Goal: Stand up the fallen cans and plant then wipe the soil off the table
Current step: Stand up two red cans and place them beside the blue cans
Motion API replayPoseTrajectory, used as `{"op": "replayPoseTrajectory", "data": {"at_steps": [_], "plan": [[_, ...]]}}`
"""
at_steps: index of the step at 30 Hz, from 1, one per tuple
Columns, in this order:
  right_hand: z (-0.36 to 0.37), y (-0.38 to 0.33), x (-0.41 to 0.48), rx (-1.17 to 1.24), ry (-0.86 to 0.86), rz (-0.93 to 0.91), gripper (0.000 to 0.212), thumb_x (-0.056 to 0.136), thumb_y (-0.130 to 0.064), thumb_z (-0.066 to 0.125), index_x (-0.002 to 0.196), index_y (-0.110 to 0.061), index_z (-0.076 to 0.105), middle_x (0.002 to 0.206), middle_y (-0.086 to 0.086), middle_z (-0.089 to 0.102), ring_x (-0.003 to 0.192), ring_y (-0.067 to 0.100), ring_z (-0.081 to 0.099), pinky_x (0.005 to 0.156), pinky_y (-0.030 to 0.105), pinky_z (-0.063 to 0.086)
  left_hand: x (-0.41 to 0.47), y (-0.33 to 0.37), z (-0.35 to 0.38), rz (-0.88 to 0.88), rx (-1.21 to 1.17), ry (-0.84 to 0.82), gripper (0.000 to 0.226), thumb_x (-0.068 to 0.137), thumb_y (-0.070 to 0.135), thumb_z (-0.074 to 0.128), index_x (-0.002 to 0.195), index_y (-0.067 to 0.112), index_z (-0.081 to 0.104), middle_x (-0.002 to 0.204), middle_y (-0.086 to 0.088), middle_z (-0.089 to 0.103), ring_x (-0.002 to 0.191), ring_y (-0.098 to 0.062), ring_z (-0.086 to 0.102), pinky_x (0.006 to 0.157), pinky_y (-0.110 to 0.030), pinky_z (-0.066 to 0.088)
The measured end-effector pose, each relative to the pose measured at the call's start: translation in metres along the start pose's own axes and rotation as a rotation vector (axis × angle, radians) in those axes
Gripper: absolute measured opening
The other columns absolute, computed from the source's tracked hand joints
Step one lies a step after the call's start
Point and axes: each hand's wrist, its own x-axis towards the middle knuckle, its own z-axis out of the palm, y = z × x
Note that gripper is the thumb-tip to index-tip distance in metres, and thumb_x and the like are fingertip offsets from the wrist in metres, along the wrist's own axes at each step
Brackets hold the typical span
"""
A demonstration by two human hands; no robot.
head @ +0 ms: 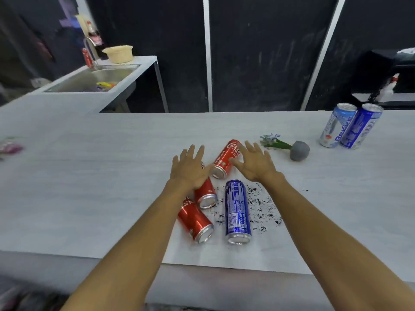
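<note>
Pale surface; reference is the fallen blue can, on its side near the front edge, its top toward the person. Just left of its near half lies the near red can. Just left of its far half lies the middle red can, with its far end hidden under the left hand. Just beyond the blue can is the far red can, also on its side. Dark soil is scattered right of the blue can, with some specks to its left. The plant is tipped over beyond and right of it, grey pot rightward. Far right of the blue can a light blue can and a dark blue can stand upright, close together. The left hand is flat with fingers spread; contact is unclear. The right hand has its fingers spread beyond the blue can, beside the far red can, holding nothing.
</note>
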Motion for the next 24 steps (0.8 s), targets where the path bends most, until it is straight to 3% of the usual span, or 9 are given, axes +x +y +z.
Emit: {"op": "replayPoseTrajectory", "data": {"at_steps": [5,10,15,19,24], "plan": [[0.009,-0.025,0.008,0.023,0.011,-0.007,0.069,0.092,-0.062,0.034,0.147,-0.021,0.025,0.156,0.009,0.024,0.14,0.033,0.025,0.109,0.054,0.024,-0.013,-0.012,0.005,-0.048,-0.013,0.044,0.073,0.094,0.064,0.031,0.154,0.024,0.015,0.16,-0.01,0.018,0.143,-0.031,0.023,0.114,-0.046,0.023],[0.017,-0.034,0.016,0.09,0.007,0.012,0.067,0.091,-0.06,0.039,0.145,-0.021,0.029,0.156,0.009,0.023,0.131,0.035,0.037,0.102,0.052,0.036,-0.015,-0.008,0.012,-0.102,-0.171,0.013,0.07,0.094,0.058,0.04,0.152,0.021,0.022,0.15,-0.014,0.034,0.13,-0.034,0.043,0.103,-0.045,0.039],[0.022,-0.034,0.024,0.25,-0.011,-0.037,0.064,0.091,-0.048,0.048,0.144,-0.018,0.031,0.157,0.007,0.017,0.128,0.037,0.04,0.102,0.049,0.041,-0.004,0.001,0.015,-0.116,-0.283,0.01,0.069,0.096,0.049,0.046,0.152,0.02,0.021,0.154,-0.014,0.027,0.136,-0.035,0.036,0.108,-0.045,0.033],[0.018,-0.034,0.033,0.351,0.007,-0.022,0.06,0.087,-0.035,0.057,0.14,-0.013,0.037,0.151,0.009,0.028,0.124,0.035,0.045,0.101,0.043,0.041,0.007,0.0,0.016,-0.142,-0.364,0.021,0.066,0.097,0.044,0.049,0.152,0.02,0.022,0.156,-0.012,0.024,0.139,-0.033,0.031,0.111,-0.044,0.029],[0.021,-0.037,0.047,0.399,0.092,0.081,0.066,0.084,-0.047,0.063,0.132,-0.01,0.038,0.137,0.012,0.036,0.115,0.035,0.05,0.095,0.048,0.046,0.022,-0.002,0.018,-0.216,-0.478,0.026,0.069,0.094,0.041,0.052,0.151,0.018,0.021,0.147,-0.016,0.038,0.129,-0.034,0.043,0.103,-0.044,0.039]]}}
